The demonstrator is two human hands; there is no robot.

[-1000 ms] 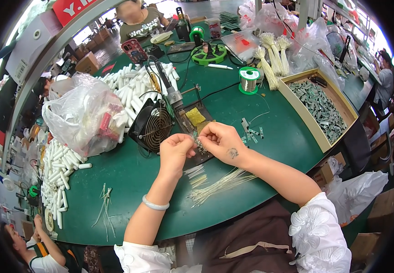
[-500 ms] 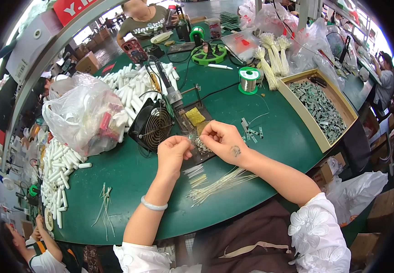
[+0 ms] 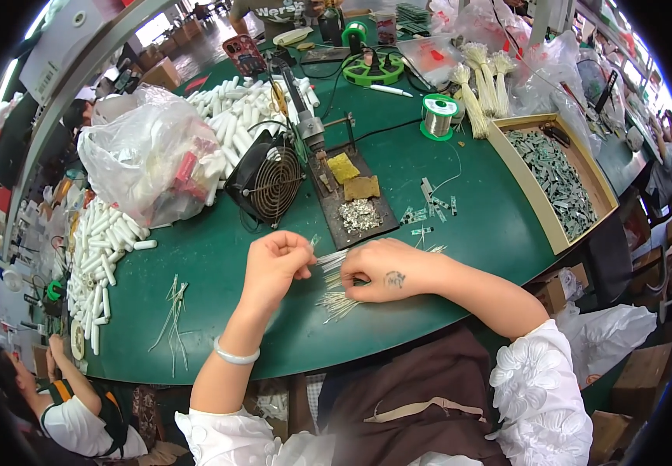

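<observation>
My left hand (image 3: 278,268) is closed in a pinch on a small greenish circuit board (image 3: 314,241), which sticks out past its fingertips. Over a bundle of thin pale wires (image 3: 339,307) on the green table, my right hand (image 3: 386,272) bends down with curled fingers. Its fingertips touch the wires, but whatever they pinch is too small to make out. Beyond the hands lies a dark soldering board (image 3: 337,221) with a heap of silvery bits (image 3: 359,216) and a yellow sponge (image 3: 342,168). Several small circuit boards (image 3: 433,203) lie to its right.
A black fan (image 3: 266,180) stands left of the board, under a soldering iron (image 3: 305,116) in its holder. White tubes (image 3: 107,248) and a plastic bag (image 3: 149,151) fill the left. At right are a solder spool (image 3: 438,116) and a cardboard tray (image 3: 518,186) of circuit boards.
My right hand has come back from the silvery heap to the wire bundle, uncovering the heap. My left hand has drawn slightly left, still pinching the small board. The view has shifted a little.
</observation>
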